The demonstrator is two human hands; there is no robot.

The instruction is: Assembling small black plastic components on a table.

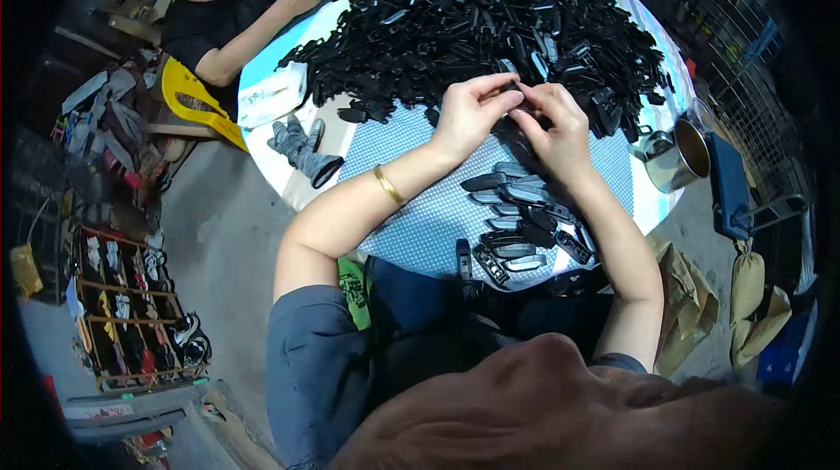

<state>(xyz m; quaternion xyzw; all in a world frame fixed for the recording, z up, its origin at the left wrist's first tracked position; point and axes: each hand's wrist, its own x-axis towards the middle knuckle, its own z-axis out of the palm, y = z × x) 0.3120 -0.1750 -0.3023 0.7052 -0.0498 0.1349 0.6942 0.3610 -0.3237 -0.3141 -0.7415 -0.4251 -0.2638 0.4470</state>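
My left hand (472, 115) and my right hand (560, 124) meet at the fingertips over the near side of the big pile. Pinched between them is a small black plastic piece (516, 90), mostly covered by the fingers, so its exact shape is hidden. Just beyond the hands spreads a large heap of black plastic parts (437, 24), long and narrow with some shiny faces. Between my forearms, close to the table's near edge, lies a smaller group of black and grey elongated pieces (521, 194). A few there show an open, hollow side.
The round table (385, 234) carries a patterned cloth. Grey gloves (304, 151) and a white packet (273, 95) lie at its left. A metal cup (682, 159) stands at the right edge. Across at the left, another person (236, 24) sits near a yellow chair (179, 89).
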